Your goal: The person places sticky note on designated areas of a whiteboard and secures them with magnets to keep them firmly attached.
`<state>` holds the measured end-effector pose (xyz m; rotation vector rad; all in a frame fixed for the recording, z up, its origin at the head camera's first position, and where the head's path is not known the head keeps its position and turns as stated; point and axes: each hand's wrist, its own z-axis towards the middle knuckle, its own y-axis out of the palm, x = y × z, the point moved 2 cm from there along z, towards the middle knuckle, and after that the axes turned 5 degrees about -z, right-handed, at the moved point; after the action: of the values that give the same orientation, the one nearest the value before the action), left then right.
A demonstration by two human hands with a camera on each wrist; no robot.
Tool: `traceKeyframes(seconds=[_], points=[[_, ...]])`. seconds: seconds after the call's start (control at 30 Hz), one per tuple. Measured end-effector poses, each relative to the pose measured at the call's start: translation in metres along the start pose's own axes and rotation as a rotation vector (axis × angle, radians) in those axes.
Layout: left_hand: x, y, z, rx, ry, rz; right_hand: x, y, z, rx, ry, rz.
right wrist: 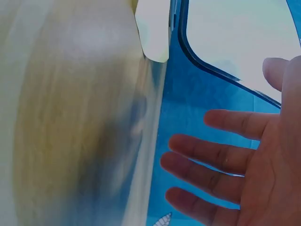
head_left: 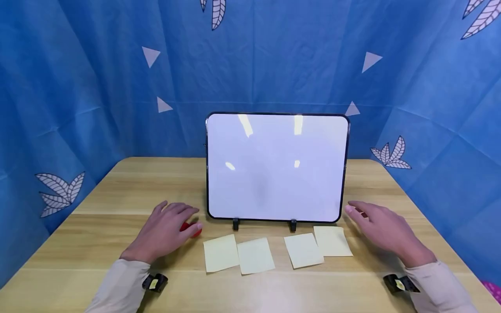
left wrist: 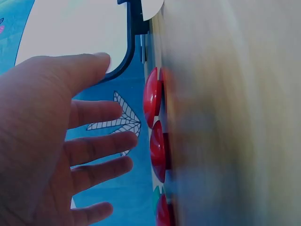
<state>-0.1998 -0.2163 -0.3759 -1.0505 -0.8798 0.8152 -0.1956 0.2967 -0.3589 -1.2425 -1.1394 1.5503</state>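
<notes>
My left hand (head_left: pixel 164 230) hovers palm down over the left of the table, fingers loosely spread. Below it several red round-topped pieces, seemingly magnets, sit in a row; one red piece (left wrist: pixel 150 98) shows clearly in the left wrist view, apart from the fingers. In the head view the hand covers most of them. On the right side, my right hand (head_left: pixel 385 228) hangs over the table with relaxed fingers and holds nothing. Between the hands stands a blank whiteboard (head_left: pixel 274 174) with a black frame. Pale yellow sticky notes (head_left: pixel 256 256) lie before it, two left and two right.
Small black feet (head_left: pixel 235 224) support the whiteboard's lower edge. Wooden tabletop (head_left: pixel 156 178) extends around it. A blue curtain (head_left: pixel 250 56) with leaf and triangle prints hangs behind and along both sides. A black device (head_left: pixel 155 283) is on the left wrist.
</notes>
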Motion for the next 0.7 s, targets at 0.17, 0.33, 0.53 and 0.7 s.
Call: traceKeyframes(seconds=[0.17,0.33,0.53,0.7], points=[[0.001,0.001,0.0,0.007,0.015,-0.001,0.001,0.003,0.001,0.04,-0.021,0.043],[0.002,0.001,0.0,0.013,0.021,0.005,0.001,0.007,0.002,0.055,-0.028,0.106],[0.003,0.001,-0.001,0.008,0.002,0.002,-0.002,0.011,0.003,0.04,-0.03,0.159],[0.002,0.001,0.0,-0.003,-0.007,-0.008,-0.005,0.013,0.004,-0.012,-0.033,0.167]])
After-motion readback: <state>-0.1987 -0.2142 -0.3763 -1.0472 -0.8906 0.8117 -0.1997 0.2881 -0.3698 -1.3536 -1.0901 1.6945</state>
